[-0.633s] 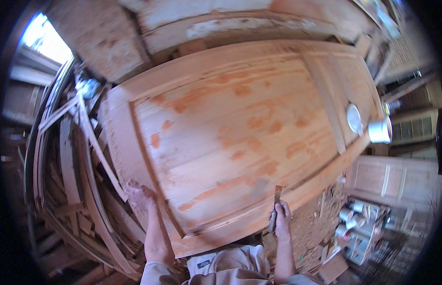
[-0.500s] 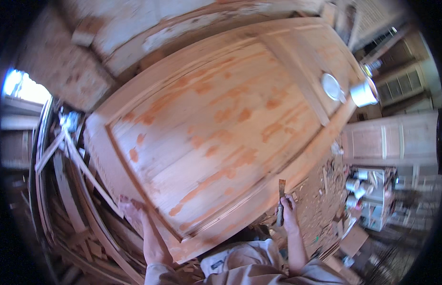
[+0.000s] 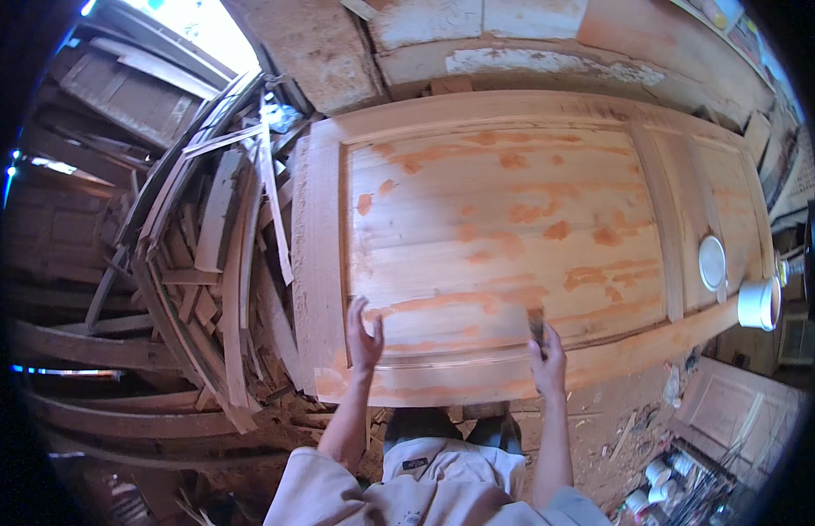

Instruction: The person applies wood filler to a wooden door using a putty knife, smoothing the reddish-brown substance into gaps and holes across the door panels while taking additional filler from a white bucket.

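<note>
A large wooden door [image 3: 504, 210] lies flat in front of me, its pale panel marked with several smeared orange filler patches [image 3: 526, 213]. My right hand [image 3: 550, 361] grips a putty knife [image 3: 536, 326] by its handle over the door's near edge. The blade is blurred, and whether it touches the wood I cannot tell. Above the panel's near left corner is my left hand [image 3: 365, 342], fingers apart and slightly curled, with nothing in it. On the door's right part lie a round white lid [image 3: 712, 263] and, at the near right edge, a white tub [image 3: 759, 304].
Scrap boards and strips [image 3: 219, 210] are heaped to the left of the door. A wall with a ledge [image 3: 548, 61] runs along the far side. Wood chips litter the floor [image 3: 600, 427]. Several white containers [image 3: 657, 473] and another door panel [image 3: 732, 408] are at the lower right.
The view has swung, so the door now lies more level. My left hand has come off the door's left end to the near corner. My right hand has brought the putty knife over the door.
</note>
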Motion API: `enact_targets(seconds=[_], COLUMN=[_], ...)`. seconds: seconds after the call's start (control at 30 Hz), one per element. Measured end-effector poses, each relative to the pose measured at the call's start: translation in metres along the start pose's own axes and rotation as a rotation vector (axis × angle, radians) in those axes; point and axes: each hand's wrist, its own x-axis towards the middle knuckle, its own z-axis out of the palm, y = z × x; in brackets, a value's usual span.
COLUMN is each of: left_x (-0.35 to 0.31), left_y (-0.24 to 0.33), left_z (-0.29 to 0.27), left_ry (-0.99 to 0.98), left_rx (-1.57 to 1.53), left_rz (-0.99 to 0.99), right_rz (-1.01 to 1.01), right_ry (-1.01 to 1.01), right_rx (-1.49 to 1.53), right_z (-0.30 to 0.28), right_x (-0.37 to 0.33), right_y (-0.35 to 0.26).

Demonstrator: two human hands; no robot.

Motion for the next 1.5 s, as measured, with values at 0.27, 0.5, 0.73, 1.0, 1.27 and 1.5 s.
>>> enact_targets(seconds=[0.27, 0.5, 0.73, 1.0, 1.27, 1.5], left_x=[0.129, 0.265, 0.265, 0.251, 0.134, -0.125], left_y=[0.018, -0.012, 0.003, 0.045, 0.092, 0.152], left_z=[0.102, 0.180, 0.199, 0.186, 0.147, 0.041], left_ry=[0.062, -0.073, -0.140, -0.092, 0.166, 0.340], left_rx=[-0.072, 0.231, 0.030, -0.278, -0.470, -0.322], left_rz=[-0.009, 0.056, 0.026, 0.027, -0.168, -0.617], right_rz=[-0.461, -0.556, -0.589, -0.630, -0.746, -0.564], right_ry=[-0.320, -0.360, -0.369, -0.435, -0.429, -0.476], right_rx=[-0.309, -0.444, -0.553, -0.390, -0.301, -0.174], right_z=[0.129, 0.196, 0.221, 0.204, 0.159, 0.081], right_x=[0.218, 0.302, 0.333, 0.324, 0.309, 0.227], right_y=[-0.120, -0.142, -0.158, -0.161, -0.104, -0.084])
